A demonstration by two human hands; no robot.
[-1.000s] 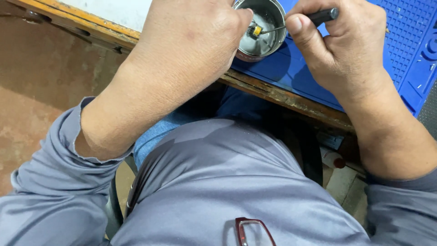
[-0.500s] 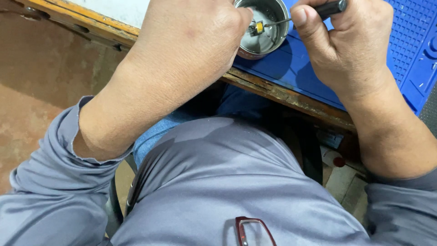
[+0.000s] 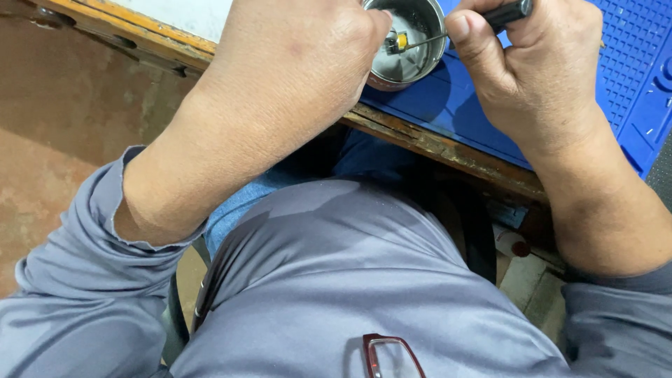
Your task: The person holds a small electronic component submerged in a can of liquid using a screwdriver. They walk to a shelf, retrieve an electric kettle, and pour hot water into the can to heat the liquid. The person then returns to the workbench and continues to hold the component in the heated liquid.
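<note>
Right hand [image 3: 535,70], at about 1 o'clock in the view, pinching the black handle of a thin screwdriver [image 3: 507,12] between thumb and curled fingers. Long axis of the tool running toward 9 o'clock, slightly downward, tip touching a small yellow-and-metal part [image 3: 396,42]. Part held over a round metal bowl [image 3: 409,45] by the left hand [image 3: 294,63], fingers pressed together on it, nearer to it. Bowl standing on the blue mat [image 3: 630,77].
</note>
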